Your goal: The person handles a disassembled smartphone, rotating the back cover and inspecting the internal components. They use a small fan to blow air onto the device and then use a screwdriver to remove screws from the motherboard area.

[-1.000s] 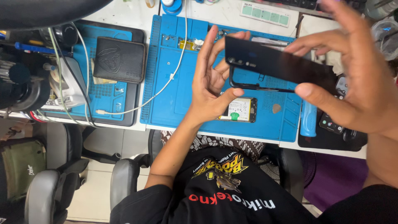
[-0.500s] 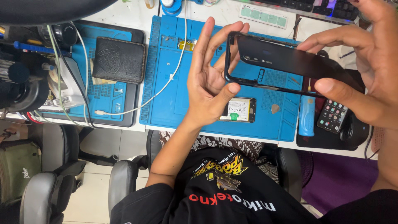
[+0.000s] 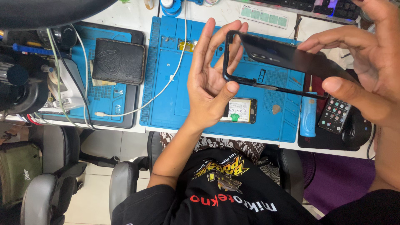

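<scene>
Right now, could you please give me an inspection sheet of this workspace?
Surface: white table with a large blue mat on it.
Job's things: black phone cover, held up above the mat.
Clutter: black wallet, opened phone, blue screwdriver, keyboard.
Hands: left hand grips one end of the cover; right hand pinches the other end.
Cables: white cable crosses the mat.
Surroundings: grey chairs, tiled floor.
</scene>
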